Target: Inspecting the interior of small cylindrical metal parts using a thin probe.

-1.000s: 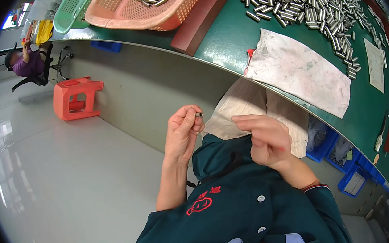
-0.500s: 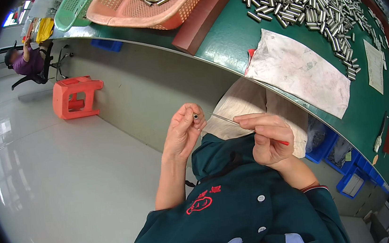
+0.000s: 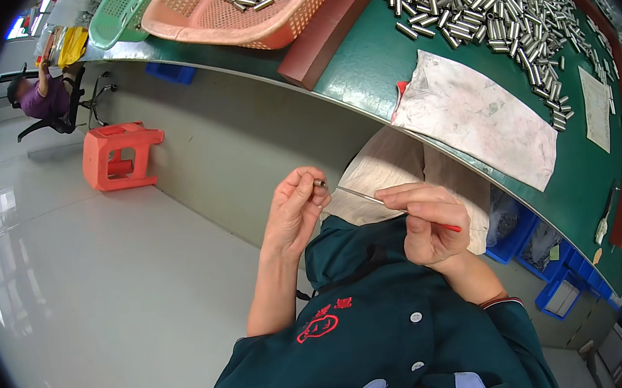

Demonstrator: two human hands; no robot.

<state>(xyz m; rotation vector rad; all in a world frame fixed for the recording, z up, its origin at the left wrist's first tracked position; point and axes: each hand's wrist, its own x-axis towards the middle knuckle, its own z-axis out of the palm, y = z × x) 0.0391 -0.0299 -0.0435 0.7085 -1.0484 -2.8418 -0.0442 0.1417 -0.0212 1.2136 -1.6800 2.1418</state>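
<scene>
Between the fingertips of my left hand (image 3: 294, 202) is a small metal sleeve (image 3: 320, 184), mostly hidden, with one end pointing right. My right hand (image 3: 433, 220) is closed around a thin metal rod (image 3: 360, 194) with a red end (image 3: 451, 228). The rod's bare tip points left toward the sleeve, a short gap apart. Both hands are above my lap, in front of the table edge. On the green table (image 3: 349, 84) a big heap of similar metal sleeves (image 3: 489, 9) is spread near a stained white cloth (image 3: 477, 120).
A pink basket (image 3: 214, 34) with several sleeves sits beside a green basket (image 3: 111, 22). A brown wooden bar (image 3: 332, 33) divides the table. Blue bins (image 3: 560, 293) stand below at right. A red stool (image 3: 121, 155) and a seated person (image 3: 44, 97) are at left.
The sleeve in my left fingers has turned, its end now facing more to the right toward the rod. My right hand stays nearly still with the rod.
</scene>
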